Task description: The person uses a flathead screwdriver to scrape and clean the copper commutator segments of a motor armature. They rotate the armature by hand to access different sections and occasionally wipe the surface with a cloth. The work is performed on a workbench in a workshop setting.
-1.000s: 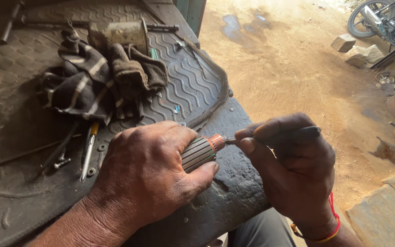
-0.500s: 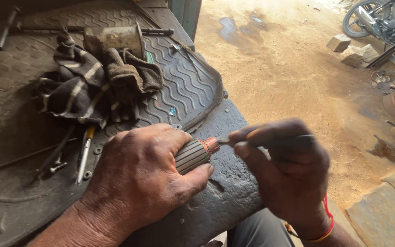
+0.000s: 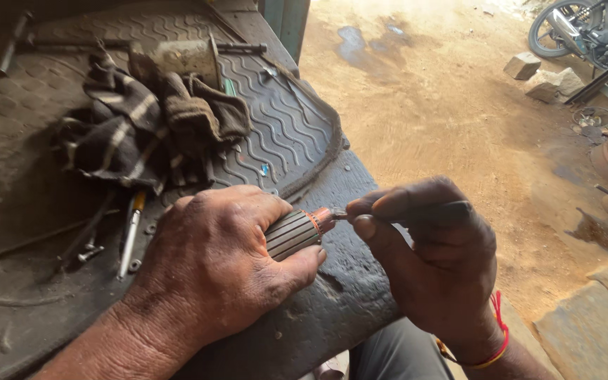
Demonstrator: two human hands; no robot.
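Copper and steel: the motor armature (image 3: 297, 232) is a ribbed grey cylinder with a copper-coloured end, lying near the right edge of the worktop (image 3: 332, 309), its copper end pointing right.
Left hand: the left hand (image 3: 226, 260) is wrapped over the armature from above, fingers closed round the ribbed body and thumb pressed beneath it, pinning it against the worktop.
Right hand: the right hand (image 3: 431, 260) is closed in a pinch round a thin dark tool (image 3: 416, 210), thumb and forefinger close to its tip; a red thread is tied at the wrist.
Contact: the tool's tip meets the copper end of the armature, just right of the left hand's fingertips.
Worktop cover: a dark rubber mat (image 3: 283, 134) with wavy ridges covers most of the worktop, its rim curling up just beyond the hands.
Cloth: a striped brown and black rag (image 3: 142, 119) lies crumpled on the mat, far left of the hands.
Small tools: a yellow-handled screwdriver (image 3: 131, 229) lies just left of the left hand, with a few small nuts beside it; a hammer-like tool (image 3: 12, 46) rests at the far left corner.
Ground: bare sandy ground (image 3: 445, 105) stretches to the right, with a wet patch far off.
Far right: a parked motorcycle (image 3: 585, 28) stands in the top corner, stone blocks (image 3: 540, 74) near its wheel.
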